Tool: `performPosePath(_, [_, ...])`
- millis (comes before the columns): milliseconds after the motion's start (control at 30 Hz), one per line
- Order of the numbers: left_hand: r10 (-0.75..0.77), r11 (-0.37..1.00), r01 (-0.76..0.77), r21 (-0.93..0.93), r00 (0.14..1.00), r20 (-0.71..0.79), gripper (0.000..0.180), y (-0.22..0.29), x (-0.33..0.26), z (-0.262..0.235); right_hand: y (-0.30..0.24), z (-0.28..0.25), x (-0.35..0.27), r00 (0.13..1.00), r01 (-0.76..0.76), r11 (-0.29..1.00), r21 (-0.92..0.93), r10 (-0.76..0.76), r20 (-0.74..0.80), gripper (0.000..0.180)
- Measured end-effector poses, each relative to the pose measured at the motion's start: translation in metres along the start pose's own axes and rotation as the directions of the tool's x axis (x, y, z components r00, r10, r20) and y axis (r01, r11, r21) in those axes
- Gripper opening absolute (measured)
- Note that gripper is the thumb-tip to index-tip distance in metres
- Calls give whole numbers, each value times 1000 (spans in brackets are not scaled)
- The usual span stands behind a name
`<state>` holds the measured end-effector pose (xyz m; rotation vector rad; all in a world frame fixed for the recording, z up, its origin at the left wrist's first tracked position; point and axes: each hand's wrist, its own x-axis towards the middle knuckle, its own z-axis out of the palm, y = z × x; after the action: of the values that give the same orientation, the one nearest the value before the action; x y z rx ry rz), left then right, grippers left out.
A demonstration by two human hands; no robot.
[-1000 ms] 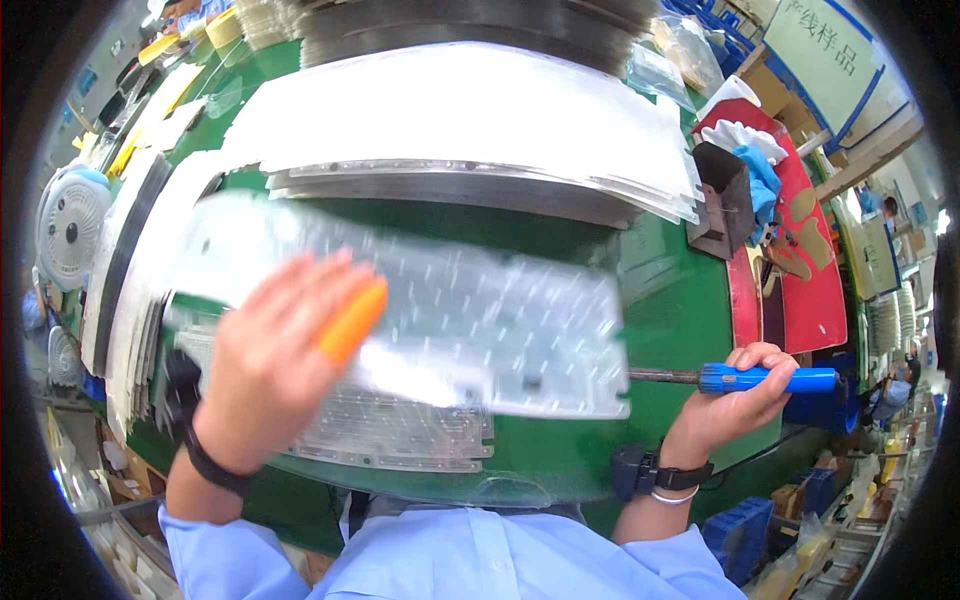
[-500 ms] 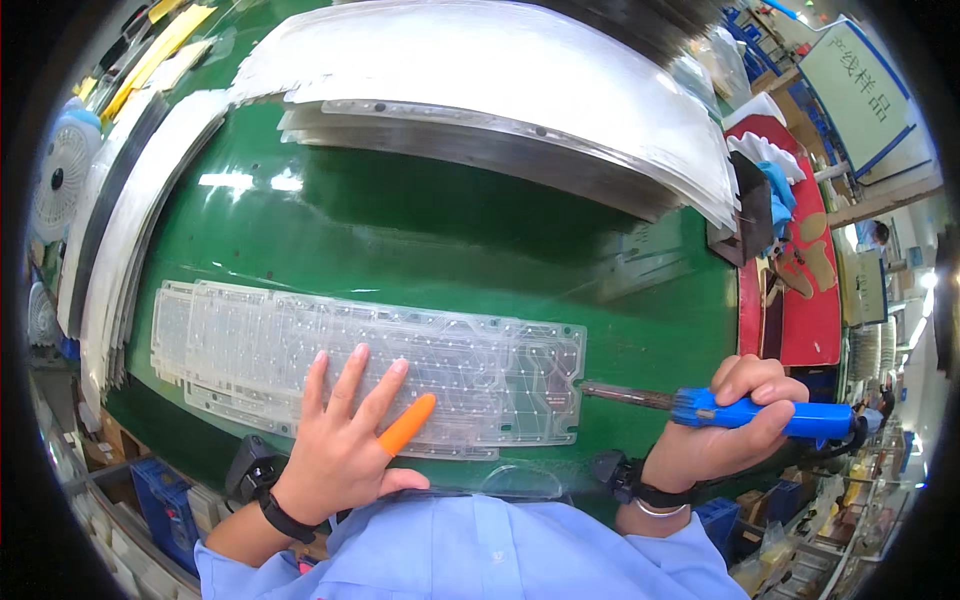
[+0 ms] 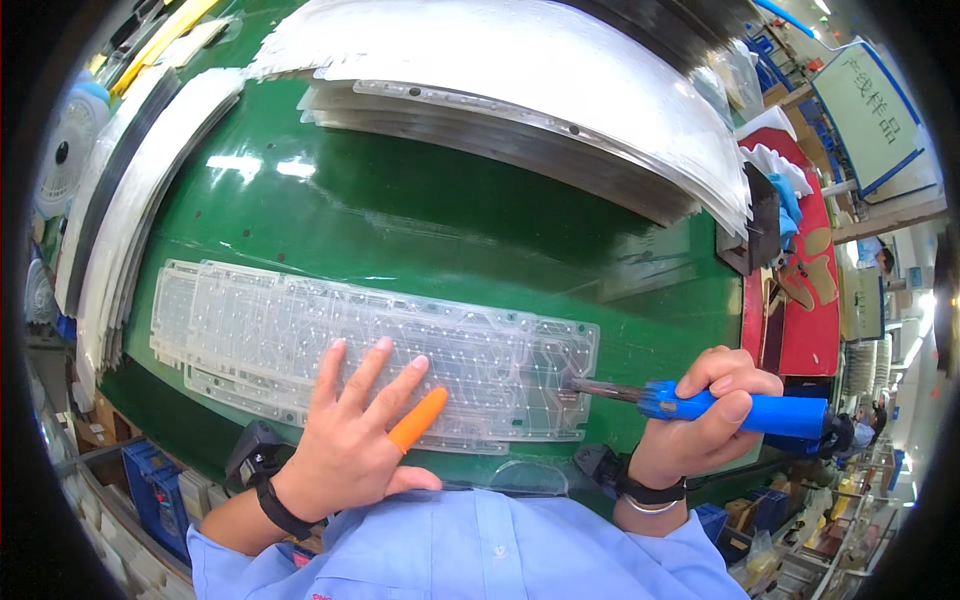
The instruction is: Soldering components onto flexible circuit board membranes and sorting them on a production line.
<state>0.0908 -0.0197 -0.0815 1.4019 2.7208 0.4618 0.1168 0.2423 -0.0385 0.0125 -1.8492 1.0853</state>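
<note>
Clear plastic keyboard membrane sheets (image 3: pixel 470 345) with fine circuit lines lie overlapped in a low stack in front of me. My left hand (image 3: pixel 350 445) rests on their near middle part, fingers spread, an orange finger cot (image 3: pixel 418 420) on its index finger. In my right hand (image 3: pixel 710 415) is a soldering iron (image 3: pixel 785 415) with a blue handle and a dark metal shaft. Its shaft points left, and the tip is over the right end of the top sheet. Whether the tip touches the film I cannot tell.
Tall stacks of thin pale sheets (image 3: pixel 520 60) stand along the far side of the green table (image 3: pixel 400 200), with another pile (image 3: pixel 170 170) at the left. A dark metal holder (image 3: pixel 750 225) and a red board (image 3: pixel 818 320) are at the right. A fan (image 3: pixel 65 150) stands far left.
My right hand has brought the soldering iron left, its tip going from beside the sheets' right edge to over the top sheet. My left hand stays spread on the sheets; the view has shifted slightly.
</note>
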Motion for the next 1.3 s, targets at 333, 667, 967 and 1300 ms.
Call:
performPosePath(333, [197, 973, -191, -130, 980, 32, 55, 27, 83, 20, 12, -33, 20, 933, -51, 999, -2, 47, -358, 30])
performPosePath(667, [293, 954, -295, 44, 954, 62, 53, 42, 96, 24, 37, -62, 16, 879, -134, 991, 5, 121, -461, 33])
performPosePath(967, [119, 985, -138, 104, 978, 172, 57, 15, 46, -1, 41, -73, 13, 878, -169, 985, 11, 156, -453, 32])
performPosePath(1300, [98, 969, -64, -241, 986, 135, 58, 1, 34, 15, 44, -72, 10, 867, -203, 979, 14, 187, -462, 31])
